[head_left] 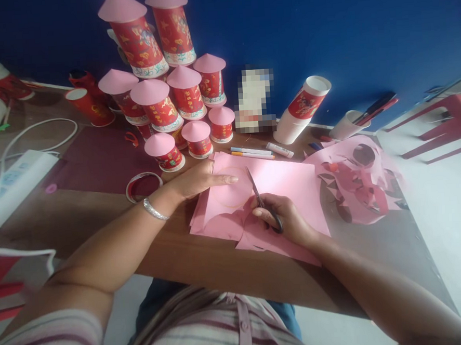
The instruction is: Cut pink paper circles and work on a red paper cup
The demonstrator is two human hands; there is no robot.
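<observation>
My right hand point(282, 216) is closed round the handles of a pair of scissors point(260, 196), whose blades point up into a sheet of pink paper point(286, 184) lying on the brown table point(205, 262). A faint circle is drawn on the paper near the blades. My left hand point(200, 180) lies flat on the pink paper's left part with fingers stretched out, pressing it down. A silver bracelet sits on that wrist.
Several red paper cups with pink cone lids point(171, 100) are stacked behind the paper. Markers point(253, 153) and a glue stick point(279, 149) lie beyond the sheet. Pink paper scraps point(356, 185) pile at the right. A tape roll point(143, 185) and a power strip point(16, 185) sit left.
</observation>
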